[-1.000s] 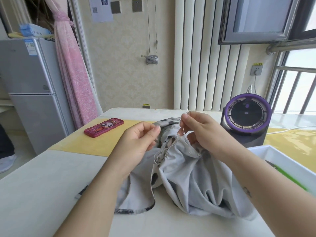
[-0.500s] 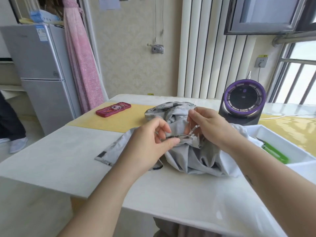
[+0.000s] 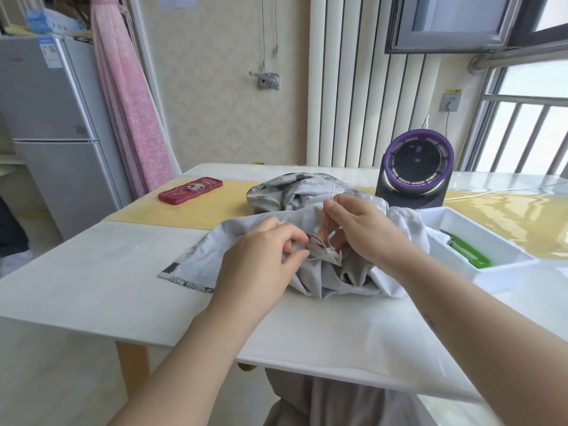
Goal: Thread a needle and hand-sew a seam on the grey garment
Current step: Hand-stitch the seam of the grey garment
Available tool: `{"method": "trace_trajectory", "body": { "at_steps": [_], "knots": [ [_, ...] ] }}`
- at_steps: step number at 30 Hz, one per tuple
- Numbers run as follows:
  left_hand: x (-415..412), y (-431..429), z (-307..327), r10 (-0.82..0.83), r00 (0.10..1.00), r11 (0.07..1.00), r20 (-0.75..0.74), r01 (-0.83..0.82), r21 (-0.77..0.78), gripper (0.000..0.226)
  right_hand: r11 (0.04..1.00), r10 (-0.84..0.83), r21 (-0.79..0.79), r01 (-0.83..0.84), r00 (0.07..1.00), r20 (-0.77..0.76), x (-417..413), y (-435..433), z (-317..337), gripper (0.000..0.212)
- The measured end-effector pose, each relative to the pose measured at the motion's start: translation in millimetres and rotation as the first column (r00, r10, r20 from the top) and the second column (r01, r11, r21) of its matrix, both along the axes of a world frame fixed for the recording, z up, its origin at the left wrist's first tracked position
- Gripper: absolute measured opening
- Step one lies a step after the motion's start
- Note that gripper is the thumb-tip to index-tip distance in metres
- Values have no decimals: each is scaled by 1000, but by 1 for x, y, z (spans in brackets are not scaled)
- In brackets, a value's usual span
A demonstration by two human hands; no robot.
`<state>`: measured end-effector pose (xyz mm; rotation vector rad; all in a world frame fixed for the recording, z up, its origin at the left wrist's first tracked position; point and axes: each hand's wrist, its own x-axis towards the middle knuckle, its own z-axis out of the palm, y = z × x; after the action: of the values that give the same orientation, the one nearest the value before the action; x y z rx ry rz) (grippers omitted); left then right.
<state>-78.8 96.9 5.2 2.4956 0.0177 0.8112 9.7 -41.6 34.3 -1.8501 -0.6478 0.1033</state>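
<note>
Two hands: both work over the crumpled cloth at the middle of the table, close together but not touching.
Left hand (image 3: 261, 256): its thumb and curled fingers pinch a folded edge of the grey garment (image 3: 209, 256), holding that edge a little above the heap.
Right hand (image 3: 365, 229): thumb and forefinger are pressed together on the needle (image 3: 333, 190). Its thin steel end stands up past the fingertips, and the other fingers curl underneath.
Thread (image 3: 329, 233): a pale strand runs down from the right hand's pinch to the folded edge in the left hand.
Garment: it lies bunched on the white table (image 3: 92, 272), with a flat corner with a dark printed hem spread to the near left.
Yellow mat (image 3: 215, 207): it crosses the far part of the table under the heap.
Red phone case (image 3: 190, 190): it lies far left on the mat, well apart from the garment.
Purple-ringed fan (image 3: 415, 167): it stands far right, just behind the heap.
White tray (image 3: 504, 265): on the right, just beside the garment, it holds a green-handled tool (image 3: 470, 250).
Fridge (image 3: 52, 133): it stands far left, beside a pink curtain (image 3: 132, 103).
</note>
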Motion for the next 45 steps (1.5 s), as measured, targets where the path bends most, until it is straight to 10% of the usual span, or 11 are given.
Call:
{"method": "trace_trajectory", "body": {
  "at_steps": [12,18,26,34,45],
  "knots": [
    [8,-9,0,54,996,977,78,-68,204,8,998,66,-20,-66,998,-14,-3,-4,-1,31],
    [-10,-1,7,-146,983,984,-112,133,-119,13,992,75,-101,-73,997,14,-1,-6,-6,29],
    [-23,0,3,-419,894,714,-157,217,-666,16,964,-1,-258,69,967,253,-2,-3,-20,34],
    [-18,-2,-8,-422,878,259,227,357,-897,15,983,-77,-158,92,992,98,2,-16,-39,32],
    [-5,-19,-20,-364,891,286,271,384,-878,11,999,10,-32,-15,988,-152,-14,-32,-27,31]
  ]
}}
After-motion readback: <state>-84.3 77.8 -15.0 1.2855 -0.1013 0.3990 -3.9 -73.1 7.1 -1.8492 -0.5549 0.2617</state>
